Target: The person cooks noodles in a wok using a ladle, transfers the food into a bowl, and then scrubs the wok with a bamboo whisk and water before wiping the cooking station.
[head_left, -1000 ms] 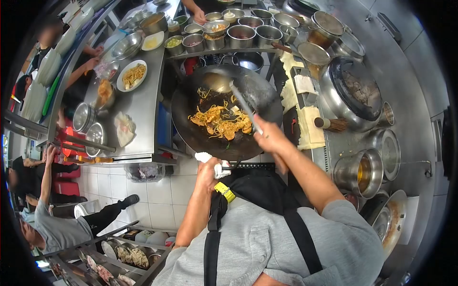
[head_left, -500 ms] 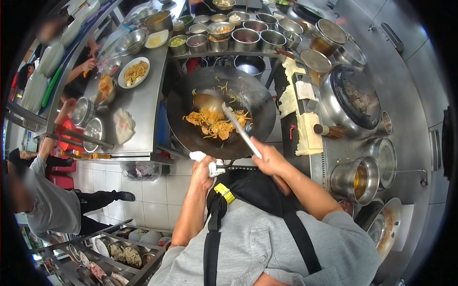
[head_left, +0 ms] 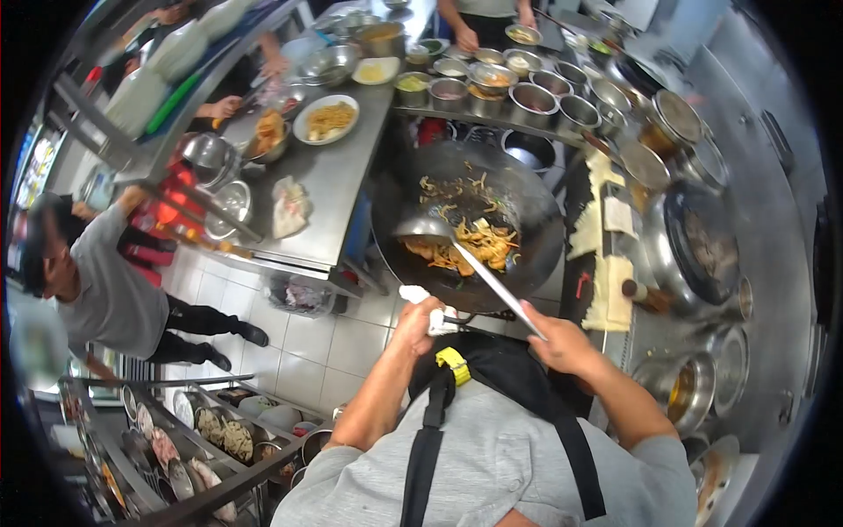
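My left hand (head_left: 418,325) is closed around a white cloth (head_left: 437,321) at the near edge of the large dark wok (head_left: 536,202). The wok's handle shows beside the cloth. Closed on the long handle of a ladle (head_left: 492,281), my right hand (head_left: 562,344) reaches in from the right. The ladle's metal bowl is over the left side of the wok, against brown stir-fried noodles (head_left: 481,248). Scattered strands lie higher up the wok's far wall.
On the left metal counter (head_left: 320,202) is a white plate of noodles (head_left: 327,119). Several metal ingredient pots (head_left: 534,103) line the far side. A large lidded pot (head_left: 659,233) stands right. A co-worker (head_left: 114,281) walks at left; another person's hand (head_left: 465,39) is beyond the pots.
My view has swung left, so the wok sits further right. The ladle bowl has moved to the wok's left side. The co-worker at left is turned differently, and another person appears at the back.
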Available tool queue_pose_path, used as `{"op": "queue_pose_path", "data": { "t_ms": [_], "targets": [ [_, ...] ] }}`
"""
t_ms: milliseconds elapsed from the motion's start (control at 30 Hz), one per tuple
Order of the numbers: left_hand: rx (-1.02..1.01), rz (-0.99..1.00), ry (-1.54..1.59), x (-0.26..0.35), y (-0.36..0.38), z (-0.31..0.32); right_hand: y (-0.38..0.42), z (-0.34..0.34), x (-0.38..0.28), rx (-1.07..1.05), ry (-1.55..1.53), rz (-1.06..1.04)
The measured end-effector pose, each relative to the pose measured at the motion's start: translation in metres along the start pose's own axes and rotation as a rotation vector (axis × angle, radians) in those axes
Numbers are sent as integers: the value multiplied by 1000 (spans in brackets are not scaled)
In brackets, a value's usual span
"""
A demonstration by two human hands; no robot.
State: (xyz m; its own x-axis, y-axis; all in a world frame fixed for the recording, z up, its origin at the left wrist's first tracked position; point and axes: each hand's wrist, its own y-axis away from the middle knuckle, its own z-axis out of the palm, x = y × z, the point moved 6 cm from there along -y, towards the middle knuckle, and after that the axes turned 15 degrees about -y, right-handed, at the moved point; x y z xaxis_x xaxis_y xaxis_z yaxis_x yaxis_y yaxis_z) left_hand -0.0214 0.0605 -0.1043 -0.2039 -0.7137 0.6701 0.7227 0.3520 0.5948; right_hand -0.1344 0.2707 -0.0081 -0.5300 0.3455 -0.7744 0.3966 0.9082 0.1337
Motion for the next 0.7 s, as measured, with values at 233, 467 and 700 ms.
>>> {"op": "queue_pose_path", "data": {
  "t_ms": [233,467,700],
  "targets": [
    [34,36,-68,9,3,0,-39,-54,50,298,-137,210],
    [74,49,-108,15,6,2,-25,8,9,172,-303,162],
    [43,149,-176,12,3,-4,-20,-51,40,310,-517,472]
  ]
}}
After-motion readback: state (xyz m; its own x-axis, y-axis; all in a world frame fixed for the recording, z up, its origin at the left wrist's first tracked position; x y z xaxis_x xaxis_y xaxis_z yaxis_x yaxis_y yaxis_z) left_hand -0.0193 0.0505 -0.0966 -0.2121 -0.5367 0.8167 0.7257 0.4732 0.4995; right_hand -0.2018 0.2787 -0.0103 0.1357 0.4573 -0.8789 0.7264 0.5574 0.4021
